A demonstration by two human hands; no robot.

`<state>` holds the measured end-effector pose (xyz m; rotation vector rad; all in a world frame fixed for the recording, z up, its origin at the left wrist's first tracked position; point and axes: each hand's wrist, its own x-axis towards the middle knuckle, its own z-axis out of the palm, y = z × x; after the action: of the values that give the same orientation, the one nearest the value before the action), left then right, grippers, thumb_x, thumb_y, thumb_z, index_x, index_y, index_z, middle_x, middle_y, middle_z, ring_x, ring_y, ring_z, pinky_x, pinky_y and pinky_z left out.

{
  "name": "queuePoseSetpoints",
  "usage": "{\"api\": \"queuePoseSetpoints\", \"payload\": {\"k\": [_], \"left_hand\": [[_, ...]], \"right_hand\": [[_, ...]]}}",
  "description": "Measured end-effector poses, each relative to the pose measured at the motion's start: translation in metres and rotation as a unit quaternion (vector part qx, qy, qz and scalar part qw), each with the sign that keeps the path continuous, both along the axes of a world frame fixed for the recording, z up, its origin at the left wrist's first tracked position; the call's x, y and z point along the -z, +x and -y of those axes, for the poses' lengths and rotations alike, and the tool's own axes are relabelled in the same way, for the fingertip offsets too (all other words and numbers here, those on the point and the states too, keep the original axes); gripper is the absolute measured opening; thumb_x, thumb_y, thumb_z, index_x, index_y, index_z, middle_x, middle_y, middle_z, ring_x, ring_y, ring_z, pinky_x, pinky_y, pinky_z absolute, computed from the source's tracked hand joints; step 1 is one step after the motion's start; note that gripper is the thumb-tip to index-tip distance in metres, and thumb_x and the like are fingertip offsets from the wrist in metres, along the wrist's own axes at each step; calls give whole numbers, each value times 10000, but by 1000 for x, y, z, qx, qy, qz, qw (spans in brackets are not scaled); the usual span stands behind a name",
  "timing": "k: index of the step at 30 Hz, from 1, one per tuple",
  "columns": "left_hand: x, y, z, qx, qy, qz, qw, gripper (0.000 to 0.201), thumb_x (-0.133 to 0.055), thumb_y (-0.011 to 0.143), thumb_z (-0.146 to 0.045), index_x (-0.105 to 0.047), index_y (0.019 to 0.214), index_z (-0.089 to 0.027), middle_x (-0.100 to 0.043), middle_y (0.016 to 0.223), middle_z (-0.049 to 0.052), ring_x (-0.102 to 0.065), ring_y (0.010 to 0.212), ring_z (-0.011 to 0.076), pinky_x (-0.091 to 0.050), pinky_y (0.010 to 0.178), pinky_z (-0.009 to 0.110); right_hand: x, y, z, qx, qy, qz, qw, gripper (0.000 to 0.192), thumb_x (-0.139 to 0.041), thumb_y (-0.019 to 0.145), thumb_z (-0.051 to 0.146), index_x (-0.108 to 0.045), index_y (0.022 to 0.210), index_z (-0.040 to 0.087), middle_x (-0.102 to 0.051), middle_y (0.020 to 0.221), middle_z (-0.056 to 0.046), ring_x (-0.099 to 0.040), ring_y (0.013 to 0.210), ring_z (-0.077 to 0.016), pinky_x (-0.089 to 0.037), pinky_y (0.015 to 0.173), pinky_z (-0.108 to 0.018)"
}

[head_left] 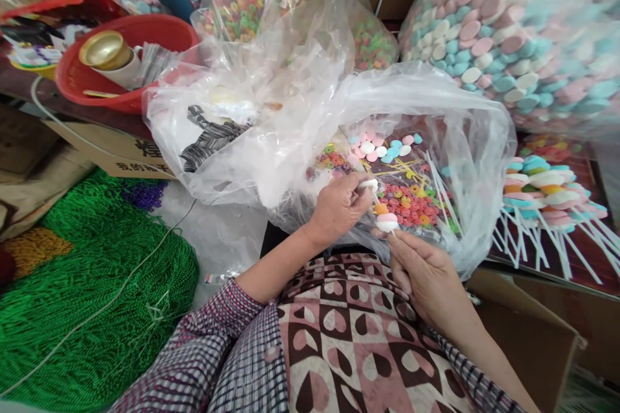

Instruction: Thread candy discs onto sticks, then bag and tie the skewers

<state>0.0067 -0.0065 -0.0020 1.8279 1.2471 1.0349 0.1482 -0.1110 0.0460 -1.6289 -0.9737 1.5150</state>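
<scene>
A: Biggest stuff?
B: Bag of pastel discs [571,19] at two o'clock, green cord heap [111,290] at eight.

A: Next down?
B: Red basin [75,80] at ten, bunch of loaded sticks [542,197] at three. Clear plastic [436,84] bunches round the loose candy, mostly red rings [407,203].

A: Hands?
B: Both grasping. Right hand [423,264], four o'clock, pinches the candy stick from below. Left hand [339,210], just past centre toward four, has thumb and fingers closed on a white piece [368,186].

A: Where's the stick, how's it look?
B: Just off centre toward four, between the hands, leaning to eleven. From the right fingertips up: white disc [387,226], pink disc [386,217], orange ring [381,209], snug together. Discs smooth, matte, rounded edges; ring smaller, brighter. Thin pale shaft shows above it.

A: White piece threaded on?
B: Can't tell, fingers cover it.
</scene>
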Motion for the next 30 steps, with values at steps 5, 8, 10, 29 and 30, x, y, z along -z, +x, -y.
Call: {"api": "queuePoseSetpoints", "payload": {"k": [5,8,10,29,30], "left_hand": [[-3,-2,-1,78,-9,25,997,260,-536,863,-206,-702,1063,-212,-747,946,29,-609,717,110,-478,718,228],[-5,-3,0,119,-19,40,992,288,-537,851,-193,-700,1089,-199,-754,973,39,-634,748,120,-503,754,242],[-5,-3,3,127,-27,44,991,291,-535,865,-213,-698,1106,-192,-754,1041,58,-667,852,145,-516,837,267],[-8,-16,-67,6,79,-436,897,233,-513,933,-198,-719,986,-102,-618,1091,192,-564,1020,297,-428,861,412],[-8,-14,-68,10,79,-437,896,234,-509,932,-187,-721,991,-107,-620,1084,189,-563,1014,295,-423,857,411]], "right_hand": [[2,0,-4,6,2,-26,1000,377,-596,903,521,-684,962,159,-364,413,84,-248,408,-76,-183,438,-247],[10,-1,-12,9,11,-22,1000,389,-605,880,567,-652,887,181,-357,419,86,-248,405,-80,-174,431,-247],[15,1,-17,-10,15,10,1000,423,-606,861,611,-615,798,193,-367,430,78,-263,407,-84,-170,421,-247],[11,10,-24,80,56,-2,995,378,-680,821,575,-673,847,197,-403,537,44,-297,501,-106,-185,473,-257],[11,10,-24,80,57,0,995,391,-679,817,584,-681,857,194,-403,538,43,-302,503,-108,-189,474,-258]]}}
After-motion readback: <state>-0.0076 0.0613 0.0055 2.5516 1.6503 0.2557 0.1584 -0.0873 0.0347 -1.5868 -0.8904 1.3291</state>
